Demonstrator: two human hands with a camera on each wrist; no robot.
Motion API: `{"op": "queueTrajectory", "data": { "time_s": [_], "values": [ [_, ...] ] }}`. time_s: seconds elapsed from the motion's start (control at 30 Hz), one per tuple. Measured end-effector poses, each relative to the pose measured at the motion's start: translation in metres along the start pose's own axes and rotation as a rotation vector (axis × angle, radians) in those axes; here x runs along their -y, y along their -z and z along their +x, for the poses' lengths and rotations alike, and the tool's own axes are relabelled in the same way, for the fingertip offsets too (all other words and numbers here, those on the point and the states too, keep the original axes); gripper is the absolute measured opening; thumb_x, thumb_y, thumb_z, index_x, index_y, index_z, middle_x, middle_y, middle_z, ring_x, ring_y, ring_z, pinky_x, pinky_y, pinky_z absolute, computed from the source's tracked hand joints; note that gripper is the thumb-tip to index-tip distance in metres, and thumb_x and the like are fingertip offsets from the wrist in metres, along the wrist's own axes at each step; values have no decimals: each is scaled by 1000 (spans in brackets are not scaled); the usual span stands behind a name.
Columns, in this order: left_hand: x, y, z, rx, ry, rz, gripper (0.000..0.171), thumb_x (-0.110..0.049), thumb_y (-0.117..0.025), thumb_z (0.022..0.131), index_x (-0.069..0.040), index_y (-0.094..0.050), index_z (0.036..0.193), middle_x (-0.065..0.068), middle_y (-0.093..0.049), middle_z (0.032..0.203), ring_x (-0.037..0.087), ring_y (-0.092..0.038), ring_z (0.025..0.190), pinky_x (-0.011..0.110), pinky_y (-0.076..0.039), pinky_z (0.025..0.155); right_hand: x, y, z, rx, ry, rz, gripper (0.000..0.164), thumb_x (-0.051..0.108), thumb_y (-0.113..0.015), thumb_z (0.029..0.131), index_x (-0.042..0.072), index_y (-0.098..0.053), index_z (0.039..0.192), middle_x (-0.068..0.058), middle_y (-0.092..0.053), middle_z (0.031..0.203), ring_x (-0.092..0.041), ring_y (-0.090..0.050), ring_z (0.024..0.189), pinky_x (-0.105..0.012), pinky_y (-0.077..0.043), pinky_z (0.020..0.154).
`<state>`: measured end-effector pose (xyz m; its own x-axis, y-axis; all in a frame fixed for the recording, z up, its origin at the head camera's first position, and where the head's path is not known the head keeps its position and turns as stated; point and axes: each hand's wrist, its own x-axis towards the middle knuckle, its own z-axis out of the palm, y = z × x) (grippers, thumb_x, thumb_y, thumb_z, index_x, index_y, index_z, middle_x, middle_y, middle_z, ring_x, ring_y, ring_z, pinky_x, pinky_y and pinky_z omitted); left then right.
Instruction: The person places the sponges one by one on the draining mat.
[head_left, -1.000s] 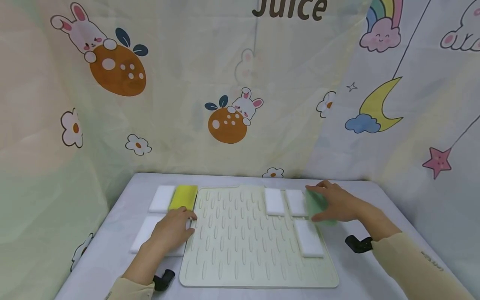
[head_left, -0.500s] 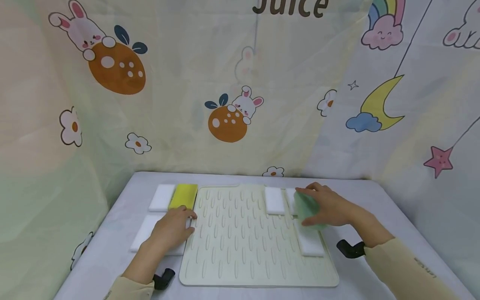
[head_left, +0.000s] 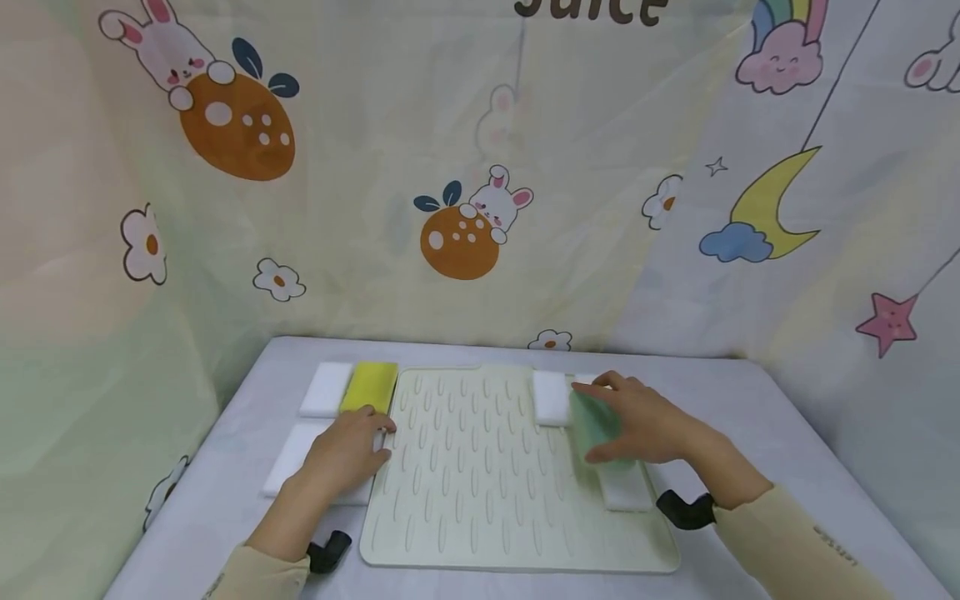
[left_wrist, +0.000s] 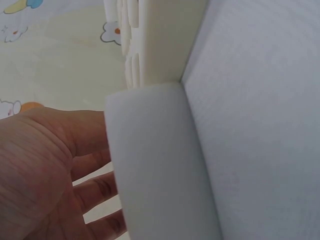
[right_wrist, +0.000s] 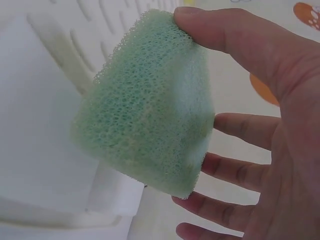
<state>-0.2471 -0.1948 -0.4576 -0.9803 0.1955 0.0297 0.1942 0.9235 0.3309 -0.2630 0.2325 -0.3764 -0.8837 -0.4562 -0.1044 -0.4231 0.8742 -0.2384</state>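
Note:
My right hand (head_left: 648, 421) pinches a green porous sponge (head_left: 596, 427) between thumb and fingertips, tilted over the right part of a cream ridged mat (head_left: 465, 479). The right wrist view shows the sponge's open pores (right_wrist: 140, 105), with the thumb at its upper edge. Below it, a white foam block (head_left: 627, 489) lies partly covered, and another (head_left: 585, 379) barely shows behind. A third white block (head_left: 551, 398) is just left of the sponge. My left hand (head_left: 345, 450) hovers low over a white block (head_left: 288, 457), its loose fingers by the mat's left edge.
Behind the left hand, a yellow sponge (head_left: 369, 386) lies beside a white block (head_left: 326, 389), both left of the mat. A white cloth covers the table (head_left: 720, 550). A printed curtain (head_left: 360, 250) stands behind and at both sides.
My right hand has carried the green sponge leftward, from the mat's right edge to over the white blocks. The left hand keeps its place; the head view tips down slightly.

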Motion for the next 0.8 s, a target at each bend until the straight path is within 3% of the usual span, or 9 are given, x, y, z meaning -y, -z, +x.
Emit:
{"op": "queueTrajectory", "data": {
  "time_s": [0.8],
  "values": [
    [1, 3, 2, 13, 4, -3, 29, -19, -82, 86, -16, -75, 114, 3, -64, 109, 28, -63, 103, 45, -56, 74, 33, -25, 2, -14, 47, -18, 97, 57, -87, 75, 23, -47, 156, -3, -51, 144, -33, -55, 125, -60, -43, 105]
  ]
}}
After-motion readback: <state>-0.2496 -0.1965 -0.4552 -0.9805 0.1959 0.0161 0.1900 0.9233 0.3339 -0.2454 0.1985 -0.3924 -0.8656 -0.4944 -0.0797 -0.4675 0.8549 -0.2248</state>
